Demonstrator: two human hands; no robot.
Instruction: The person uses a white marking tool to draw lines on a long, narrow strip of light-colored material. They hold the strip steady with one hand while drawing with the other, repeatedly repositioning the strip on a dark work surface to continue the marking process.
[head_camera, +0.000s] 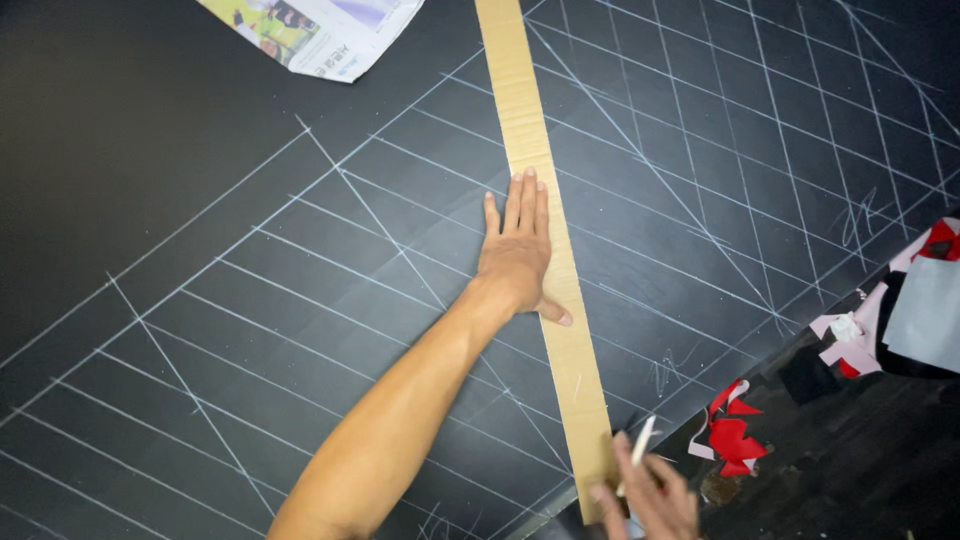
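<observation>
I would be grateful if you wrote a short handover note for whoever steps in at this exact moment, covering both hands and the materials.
Left hand: flat, palm down, pressing the long cardboard strip onto the black sheet.
Right hand: at the near end of the strip, holding a white chalk stick by the strip's edge.
Things: the strip lies lengthwise across the sheet as a straightedge; red and white scraps lie off the sheet to the right, a newspaper at the far edge.
Done: many white chalk lines already cross the sheet.
Left: no line along the strip's present edge can be made out yet.
</observation>
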